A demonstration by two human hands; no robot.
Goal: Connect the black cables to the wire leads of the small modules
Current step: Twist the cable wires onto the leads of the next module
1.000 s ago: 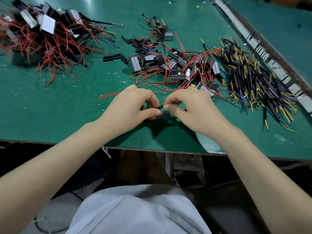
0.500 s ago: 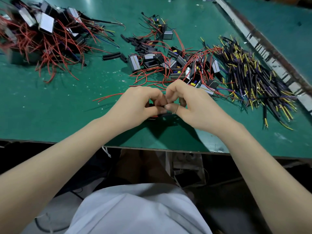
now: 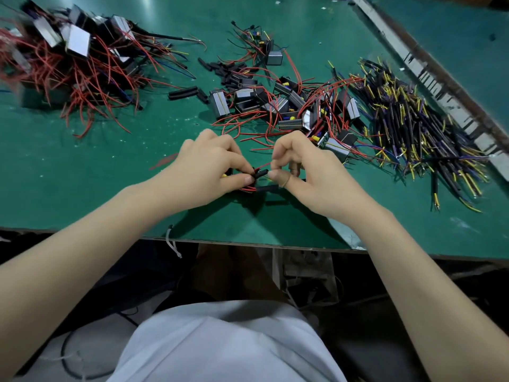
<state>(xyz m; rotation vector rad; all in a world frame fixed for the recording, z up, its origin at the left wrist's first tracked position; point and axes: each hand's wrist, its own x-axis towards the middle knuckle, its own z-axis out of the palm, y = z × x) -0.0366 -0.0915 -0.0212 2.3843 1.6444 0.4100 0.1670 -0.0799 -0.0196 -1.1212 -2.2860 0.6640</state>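
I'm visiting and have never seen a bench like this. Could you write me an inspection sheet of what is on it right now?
Surface: green bench mat, speckled with small bits.
Job's things: pile of small modules with red leads mid-bench; a larger pile of modules far left.
Clutter: loose black sleeve pieces between the piles.
Grippers: left hand pinches a short black cable end with red leads; right hand pinches at its other end.
Cables: heap of black cables with yellow tips at right.
Surroundings: metal rail along the far right edge; a white garment below.
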